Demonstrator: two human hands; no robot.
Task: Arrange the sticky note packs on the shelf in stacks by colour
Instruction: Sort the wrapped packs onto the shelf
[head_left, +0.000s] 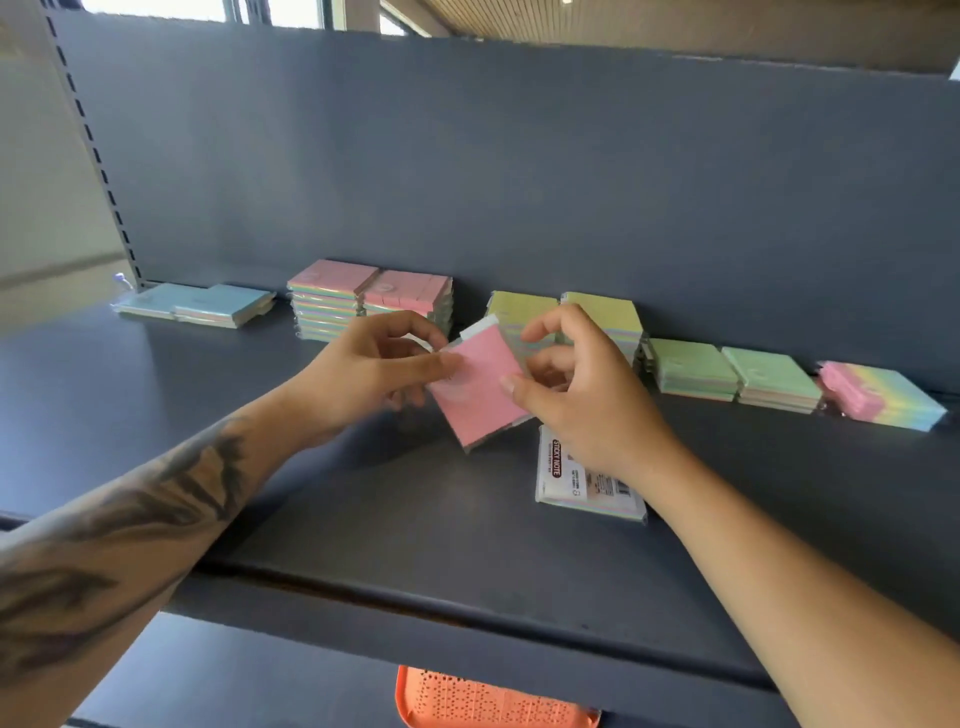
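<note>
Pink pack (480, 392) up off the shelf (363, 519), pinched between both hands.

Tilted, pink face to the camera, white edge at its top; left hand (371, 371) gripping its left corner with thumb on the face and fingers curled behind, right hand (576, 395) pinching the right edge between thumb and curled fingers. Just below the right hand, lying flat on the dark shelf, a pack label-side up (582, 480) reading "STICKY NOTE". Along the back panel, left to right: blue packs (197, 306) lying low, two pink stacks (363, 299) side by side, yellow stacks (602, 314) partly hidden behind the hands, two green stacks (732, 371), then a rainbow pack (883, 395) at the far right. Under the shelf's front edge, an orange perforated tray (493, 701).
</note>
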